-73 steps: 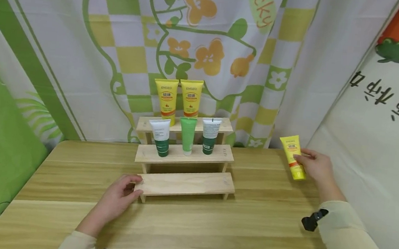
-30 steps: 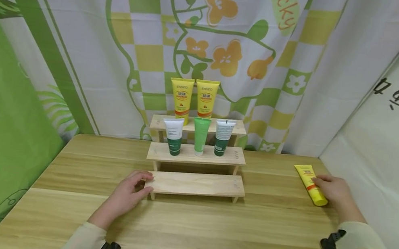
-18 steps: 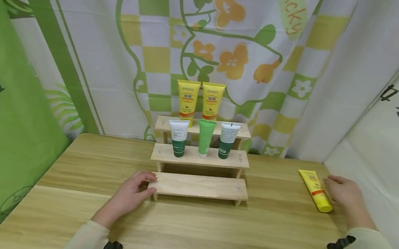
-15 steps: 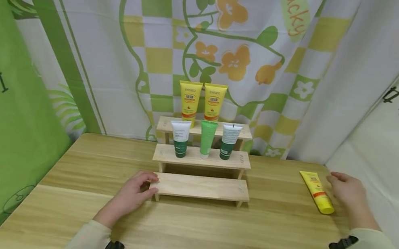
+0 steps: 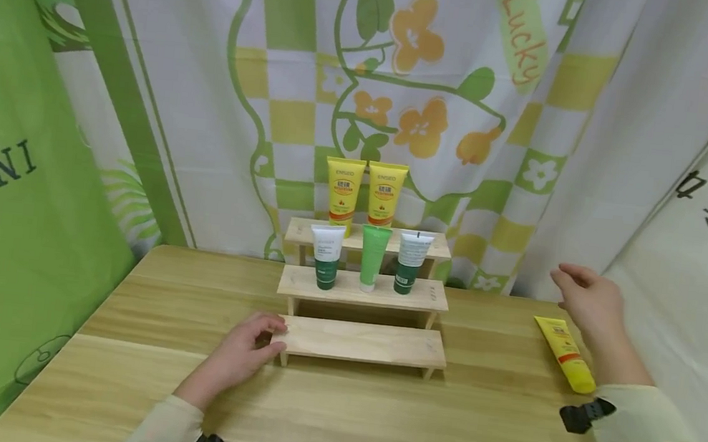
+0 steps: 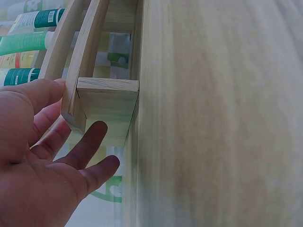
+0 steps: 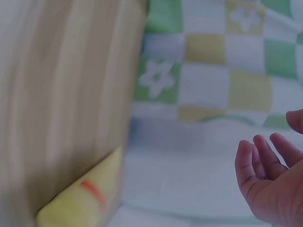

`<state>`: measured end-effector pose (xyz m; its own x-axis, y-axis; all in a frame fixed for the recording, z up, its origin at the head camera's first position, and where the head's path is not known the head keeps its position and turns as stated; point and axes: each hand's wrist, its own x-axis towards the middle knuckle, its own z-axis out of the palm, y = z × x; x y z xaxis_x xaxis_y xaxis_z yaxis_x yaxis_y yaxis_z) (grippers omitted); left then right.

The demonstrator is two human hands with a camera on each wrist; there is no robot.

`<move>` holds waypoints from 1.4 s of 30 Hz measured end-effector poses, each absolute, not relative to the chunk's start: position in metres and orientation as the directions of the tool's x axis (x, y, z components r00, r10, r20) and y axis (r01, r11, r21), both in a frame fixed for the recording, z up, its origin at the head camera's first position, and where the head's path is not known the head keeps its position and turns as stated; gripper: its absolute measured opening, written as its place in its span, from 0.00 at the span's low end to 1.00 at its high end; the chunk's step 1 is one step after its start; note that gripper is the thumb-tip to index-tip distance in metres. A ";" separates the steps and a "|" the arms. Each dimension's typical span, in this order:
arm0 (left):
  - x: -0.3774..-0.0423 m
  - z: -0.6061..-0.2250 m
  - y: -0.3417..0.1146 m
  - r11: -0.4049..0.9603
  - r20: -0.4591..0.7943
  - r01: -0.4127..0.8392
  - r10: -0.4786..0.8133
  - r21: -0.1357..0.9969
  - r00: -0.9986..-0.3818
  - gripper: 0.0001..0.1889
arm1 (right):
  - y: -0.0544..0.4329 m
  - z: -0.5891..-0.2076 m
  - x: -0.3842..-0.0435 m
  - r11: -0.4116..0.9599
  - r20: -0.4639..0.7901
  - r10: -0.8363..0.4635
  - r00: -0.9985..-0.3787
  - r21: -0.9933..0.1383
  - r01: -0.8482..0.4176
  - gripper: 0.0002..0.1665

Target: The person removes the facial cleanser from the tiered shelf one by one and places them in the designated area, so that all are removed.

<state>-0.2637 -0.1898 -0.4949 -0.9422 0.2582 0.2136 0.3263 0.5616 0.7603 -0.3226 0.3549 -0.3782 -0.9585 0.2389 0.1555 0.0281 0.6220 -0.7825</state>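
Note:
In the head view my left hand [image 5: 244, 352] is at the left end of the lowest step of a wooden tiered display stand [image 5: 367, 341]. Thumb and index finger hold that end at its corners; in the left wrist view the other fingers spread free below the step [image 6: 78, 80]. My right hand [image 5: 594, 304] hovers with nothing in its loosely bent fingers. Below it, a yellow squeeze tube [image 5: 566, 355] lies on the table, cap towards me. The right wrist view also shows this tube [image 7: 83, 201], blurred, well apart from the fingers.
Two yellow tubes [image 5: 343, 191] stand on the top step. On the middle step are a white-and-green tube [image 5: 327, 258], a light green tube [image 5: 373, 255] and another white-and-green tube [image 5: 411, 263]. Patterned curtains [image 5: 274, 119] close off the wooden table [image 5: 371, 424] behind and on both sides.
My right hand lowered the yellow tube onto the table at the right and let go, then rose away from it. My left hand keeps its place on the stand. The head view shifted.

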 end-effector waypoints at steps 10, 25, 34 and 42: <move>-0.262 -0.498 -0.189 0.551 0.197 0.309 0.254 0.775 -0.947 0.09 | 0.300 -0.363 -0.336 0.527 0.252 0.106 -0.962 -0.835 -0.161 0.39; -0.263 -0.496 -0.193 0.544 0.210 0.331 0.274 0.771 -0.939 0.09 | 0.224 -0.342 -0.369 0.258 0.353 0.075 -0.933 -0.910 -0.324 0.32; -0.266 -0.497 -0.192 0.532 0.208 0.326 0.271 0.781 -0.940 0.09 | 0.189 -0.326 -0.385 0.109 0.383 0.012 -0.924 -0.919 -0.379 0.32; -0.264 -0.495 -0.190 0.535 0.197 0.310 0.257 0.786 -0.946 0.08 | 0.170 -0.323 -0.397 -0.048 0.368 -0.051 -0.929 -0.930 -0.365 0.30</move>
<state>-0.2636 -0.1904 -0.4954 -0.9460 0.2574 0.1972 0.3095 0.5353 0.7859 -0.3974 0.1696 -0.3229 -0.9285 -0.0509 0.3677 -0.3655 -0.0484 -0.9296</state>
